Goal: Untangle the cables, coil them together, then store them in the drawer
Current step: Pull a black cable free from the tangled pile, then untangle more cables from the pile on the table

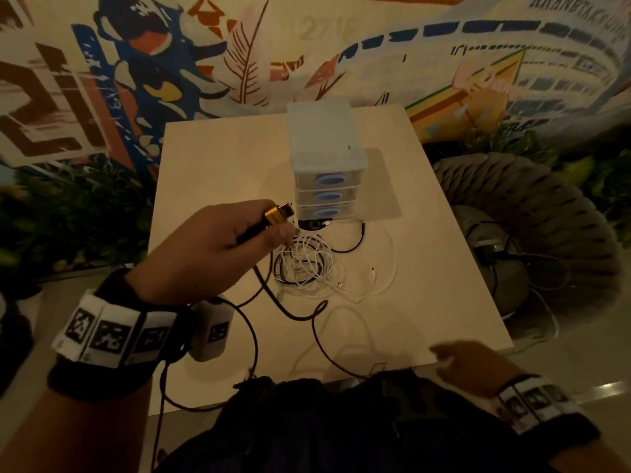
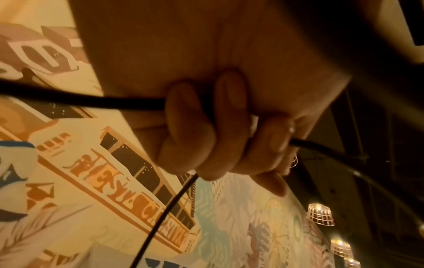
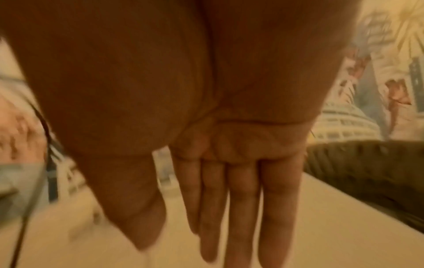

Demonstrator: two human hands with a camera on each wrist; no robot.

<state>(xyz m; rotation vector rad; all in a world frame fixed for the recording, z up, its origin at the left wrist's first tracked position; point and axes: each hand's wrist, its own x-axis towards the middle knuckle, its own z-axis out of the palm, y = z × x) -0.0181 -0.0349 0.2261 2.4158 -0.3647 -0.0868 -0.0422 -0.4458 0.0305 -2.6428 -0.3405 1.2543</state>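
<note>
My left hand [image 1: 218, 247] is raised over the table and grips a black cable [image 1: 290, 314] just behind its gold plug [image 1: 278, 215]. In the left wrist view the fingers [image 2: 206, 136] curl round the black cable [image 2: 80, 100]. The cable trails down in loops to the table's near edge. A tangle of white and black cables [image 1: 307, 264] lies in front of the small drawer unit [image 1: 326, 165], whose three drawers look closed. My right hand [image 1: 461, 363] hovers at the near right edge; its fingers [image 3: 241, 199] are straight and hold nothing.
The pale square table [image 1: 426, 268] stands against a painted mural wall. A grey woven chair [image 1: 532, 227] with black cords on its seat sits to the right. A white wrist device [image 1: 213, 329] hangs below my left wrist. Dark clothing [image 1: 324, 421] fills the bottom.
</note>
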